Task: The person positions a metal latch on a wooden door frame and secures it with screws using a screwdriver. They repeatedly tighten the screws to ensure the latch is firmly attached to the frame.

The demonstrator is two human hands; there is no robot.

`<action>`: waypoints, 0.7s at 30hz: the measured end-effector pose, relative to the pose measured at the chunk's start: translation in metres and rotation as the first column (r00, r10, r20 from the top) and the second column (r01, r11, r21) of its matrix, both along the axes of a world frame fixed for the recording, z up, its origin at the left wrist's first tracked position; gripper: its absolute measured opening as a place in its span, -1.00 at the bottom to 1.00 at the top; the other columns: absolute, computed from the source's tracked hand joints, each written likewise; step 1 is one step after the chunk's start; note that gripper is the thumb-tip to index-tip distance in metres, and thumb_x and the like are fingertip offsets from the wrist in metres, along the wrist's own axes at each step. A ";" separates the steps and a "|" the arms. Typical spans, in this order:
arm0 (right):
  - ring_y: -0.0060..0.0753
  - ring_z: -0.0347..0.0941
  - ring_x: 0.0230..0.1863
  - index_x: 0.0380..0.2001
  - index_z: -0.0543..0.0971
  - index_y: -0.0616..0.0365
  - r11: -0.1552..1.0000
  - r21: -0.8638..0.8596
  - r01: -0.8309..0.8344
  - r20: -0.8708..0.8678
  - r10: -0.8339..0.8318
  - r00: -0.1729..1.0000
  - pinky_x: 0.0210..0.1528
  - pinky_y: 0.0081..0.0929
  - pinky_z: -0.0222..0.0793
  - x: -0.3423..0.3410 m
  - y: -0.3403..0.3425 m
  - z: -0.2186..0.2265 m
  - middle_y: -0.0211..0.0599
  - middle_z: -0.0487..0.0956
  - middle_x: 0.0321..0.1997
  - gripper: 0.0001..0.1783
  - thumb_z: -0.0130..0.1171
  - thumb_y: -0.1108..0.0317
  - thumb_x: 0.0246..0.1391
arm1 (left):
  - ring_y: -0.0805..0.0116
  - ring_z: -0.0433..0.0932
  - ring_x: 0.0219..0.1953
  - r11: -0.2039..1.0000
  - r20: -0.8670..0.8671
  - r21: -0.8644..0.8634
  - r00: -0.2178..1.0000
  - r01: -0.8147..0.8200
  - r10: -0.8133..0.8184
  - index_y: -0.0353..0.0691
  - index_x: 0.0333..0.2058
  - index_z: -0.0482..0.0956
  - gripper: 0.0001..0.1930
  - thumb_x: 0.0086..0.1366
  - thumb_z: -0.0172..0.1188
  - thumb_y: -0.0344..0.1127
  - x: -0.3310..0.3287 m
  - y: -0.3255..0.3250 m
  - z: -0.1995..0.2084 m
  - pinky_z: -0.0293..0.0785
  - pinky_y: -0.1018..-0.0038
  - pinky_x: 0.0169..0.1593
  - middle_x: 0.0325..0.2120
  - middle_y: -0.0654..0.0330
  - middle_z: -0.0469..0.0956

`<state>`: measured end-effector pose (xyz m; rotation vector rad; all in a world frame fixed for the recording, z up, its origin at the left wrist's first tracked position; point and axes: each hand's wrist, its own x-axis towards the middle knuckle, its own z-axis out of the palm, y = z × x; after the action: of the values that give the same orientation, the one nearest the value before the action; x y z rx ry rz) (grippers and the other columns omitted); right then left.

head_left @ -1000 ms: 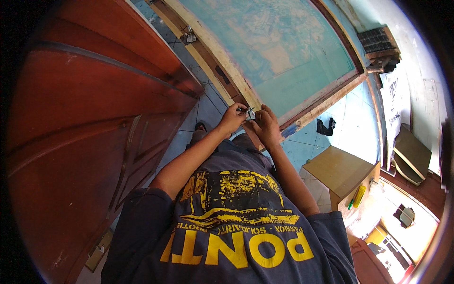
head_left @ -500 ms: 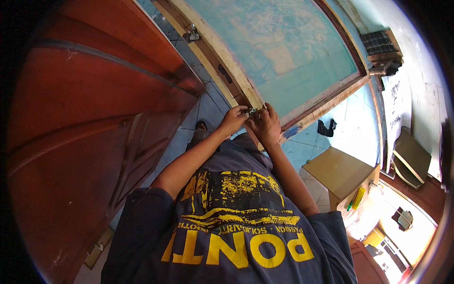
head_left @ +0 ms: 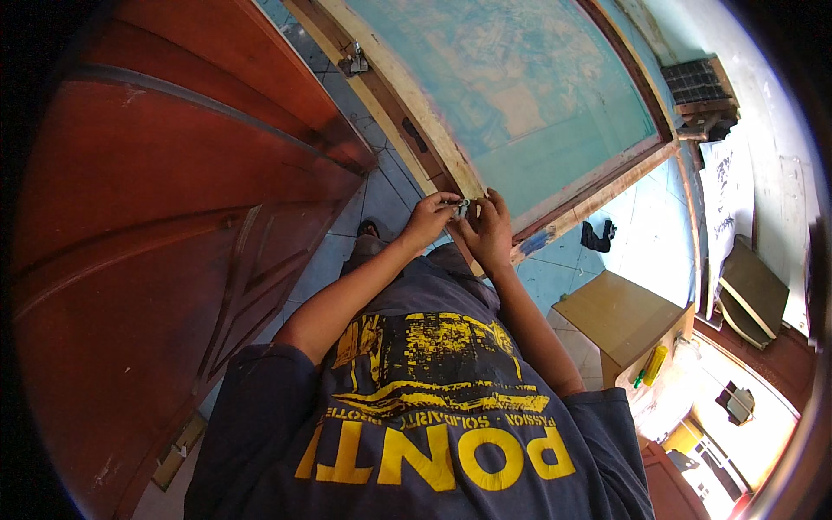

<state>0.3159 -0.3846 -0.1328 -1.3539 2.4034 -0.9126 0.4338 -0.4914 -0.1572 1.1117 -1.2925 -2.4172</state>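
A wooden-framed printing screen (head_left: 563, 156) with blue-green mesh lies in front of me. At its near-left corner my left hand (head_left: 431, 217) and my right hand (head_left: 487, 232) meet around a small silvery metal fitting (head_left: 464, 206). The left fingertips pinch its left side, while the right thumb and fingers close on it from the right. Its exact kind is too small to make out. A similar metal clamp (head_left: 354, 61) sits farther along the wooden bar (head_left: 390, 113) on the frame's left side.
A large reddish-brown wooden door (head_left: 156, 225) fills the left. To the right stands a tan wooden box (head_left: 620, 316) with a yellow-and-green object (head_left: 652, 367) beside it. A black cloth-like item (head_left: 598, 236) lies on the blue tiled floor (head_left: 555, 273).
The fingers have shifted slightly around the metal fitting, and more of its pale lower part shows between them. Both arms stay almost in the same place.
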 end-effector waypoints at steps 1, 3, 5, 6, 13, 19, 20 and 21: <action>0.16 0.37 0.10 -0.16 0.53 0.19 1.000 -0.016 0.017 0.022 -0.017 1.000 0.08 -0.11 0.35 -0.001 0.001 -0.003 0.09 0.38 0.16 -0.45 0.41 0.10 -0.19 | 0.50 0.52 -0.23 1.000 0.000 -0.017 1.000 0.003 -0.003 -0.28 -0.01 0.46 -0.74 0.39 0.02 -0.34 -0.001 0.000 0.001 0.44 0.57 -0.12 -0.23 0.22 0.54; 0.15 0.40 0.06 -0.19 0.55 0.22 0.997 0.006 0.080 0.056 -0.080 0.995 0.05 -0.12 0.36 0.005 -0.007 0.018 0.09 0.42 0.11 -0.46 0.40 0.07 -0.18 | 0.51 0.52 -0.23 0.999 0.008 -0.052 1.000 -0.001 0.001 -0.26 -0.01 0.47 -0.74 0.41 0.01 -0.29 0.001 0.000 -0.004 0.44 0.57 -0.11 -0.25 0.26 0.52; 0.13 0.43 0.03 -0.22 0.57 0.24 0.995 0.021 0.093 0.058 -0.094 0.994 0.04 -0.13 0.37 0.006 -0.012 0.027 0.07 0.46 0.06 -0.47 0.39 0.05 -0.17 | 0.51 0.51 -0.21 1.000 -0.010 0.011 1.000 -0.022 0.022 -0.25 -0.02 0.48 -0.72 0.43 -0.01 -0.23 0.001 -0.001 -0.006 0.43 0.58 -0.09 -0.26 0.29 0.51; 0.11 0.44 0.01 -0.24 0.58 0.25 0.997 0.024 0.076 0.044 -0.077 0.996 0.03 -0.14 0.38 0.005 -0.015 0.027 0.05 0.48 0.04 -0.47 0.38 0.04 -0.17 | 0.51 0.51 -0.21 0.999 -0.021 0.043 0.999 -0.030 0.031 -0.24 -0.02 0.48 -0.71 0.43 -0.03 -0.21 0.001 -0.001 -0.006 0.43 0.58 -0.08 -0.26 0.30 0.50; 0.09 0.46 -0.01 -0.22 0.59 0.23 0.999 0.033 0.027 0.043 -0.029 0.999 0.04 -0.14 0.38 0.004 -0.020 0.032 -0.02 0.52 0.01 -0.56 0.31 0.14 -0.12 | 0.54 0.48 -0.19 0.999 0.007 0.040 0.999 -0.034 0.033 -0.22 -0.03 0.49 -0.70 0.45 -0.06 -0.17 0.000 -0.001 0.002 0.40 0.60 -0.08 -0.24 0.33 0.50; 0.08 0.42 0.08 -0.06 0.55 0.19 0.998 0.033 -0.045 0.061 0.043 0.997 0.08 -0.17 0.38 -0.006 -0.018 0.037 0.01 0.47 0.10 -0.56 0.24 0.27 -0.06 | 0.56 0.48 -0.30 0.998 0.012 0.033 0.999 -0.051 0.051 -0.24 -0.01 0.49 -0.72 0.42 -0.03 -0.25 0.000 -0.001 -0.008 0.39 0.59 -0.18 -0.28 0.34 0.55; 0.08 0.43 0.06 -0.07 0.55 0.19 0.999 0.025 -0.025 0.047 0.024 0.999 0.07 -0.17 0.38 -0.008 -0.017 0.036 0.00 0.48 0.08 -0.57 0.25 0.28 -0.06 | 0.56 0.48 -0.32 0.998 0.007 0.032 0.999 -0.048 0.048 -0.24 -0.01 0.49 -0.73 0.41 -0.02 -0.28 -0.001 -0.001 -0.008 0.39 0.59 -0.19 -0.29 0.34 0.55; 0.08 0.44 0.05 -0.08 0.55 0.19 1.000 0.016 -0.005 0.033 0.004 0.999 0.05 -0.17 0.39 -0.008 -0.014 0.035 -0.02 0.49 0.06 -0.58 0.25 0.28 -0.06 | 0.56 0.49 -0.34 0.999 0.003 0.030 0.999 -0.044 0.044 -0.24 -0.01 0.48 -0.74 0.40 0.00 -0.31 -0.002 -0.001 -0.008 0.39 0.59 -0.21 -0.30 0.33 0.56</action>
<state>0.3079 -0.3990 -0.0980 -1.3278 2.3772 -0.9048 0.4316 -0.4925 -0.1650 1.1384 -1.2226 -2.4119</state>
